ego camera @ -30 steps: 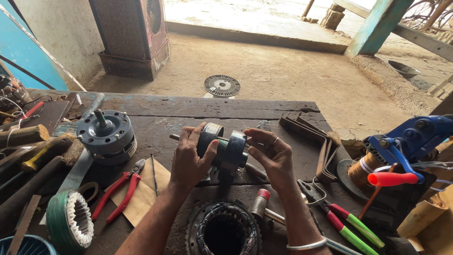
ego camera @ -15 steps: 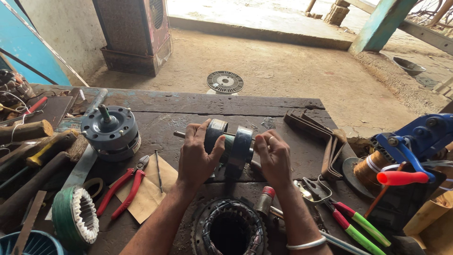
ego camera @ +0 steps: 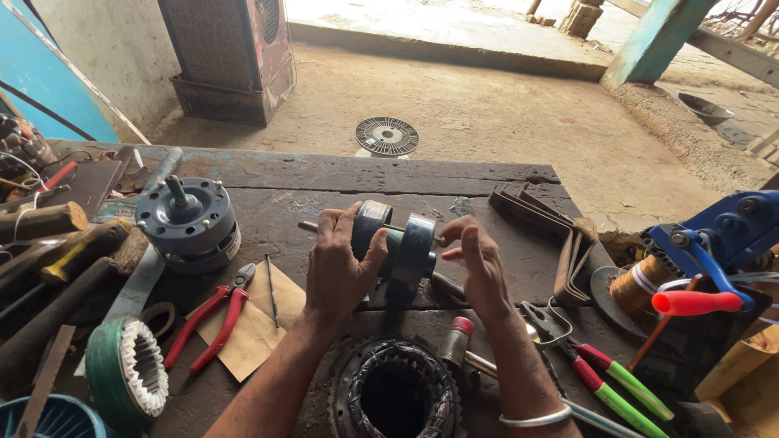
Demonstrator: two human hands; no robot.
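My left hand [ego camera: 341, 264] grips a grey metal rotor [ego camera: 396, 243] on a shaft, held just above the dark wooden workbench [ego camera: 365, 178]. My right hand [ego camera: 479, 264] has its fingertips at the right end of the rotor's shaft, beside the rotor's right disc. The shaft's left tip pokes out past my left hand. A wound motor stator [ego camera: 393, 393] lies on the bench below my wrists. A small cylinder with a red cap [ego camera: 456, 341] rests next to my right forearm.
A grey motor housing [ego camera: 188, 221] stands at left, with red pliers [ego camera: 213, 316] and a thin rod on brown paper. A green-taped stator [ego camera: 126, 373], hammers [ego camera: 57, 243], green-handled pliers [ego camera: 617, 381], a copper wire spool [ego camera: 641, 284] and a blue winding machine [ego camera: 722, 235] crowd the edges.
Both hands with the rotor have stayed over the bench middle. My right hand's fingers have shifted from the rotor's body to its shaft end. The view has tilted down slightly.
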